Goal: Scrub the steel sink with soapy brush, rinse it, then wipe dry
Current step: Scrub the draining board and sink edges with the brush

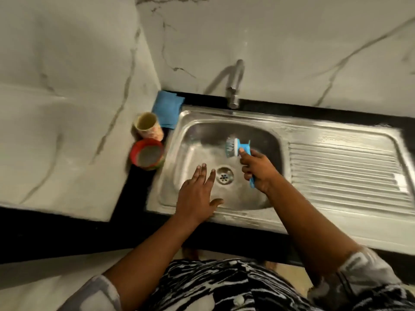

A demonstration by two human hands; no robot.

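Note:
The steel sink [284, 140] fills the middle of the view, its drain [225, 175] at the centre of the basin. My right hand [258, 167] grips the blue handle of a scrubbing brush [235, 148], whose bristle head points left over the back of the basin. My left hand [197, 194] is spread flat with straight fingers over the basin's front left, fingertips just left of the drain. The tap [234, 90] stands at the back rim; no water stream shows.
A folded blue cloth [167, 108] lies at the sink's back left corner. Beside it stand a patterned cup [148, 126] and a red-rimmed bowl [147, 154] on the dark counter. The ribbed draining board [343, 167] extends right. Marble wall behind and left.

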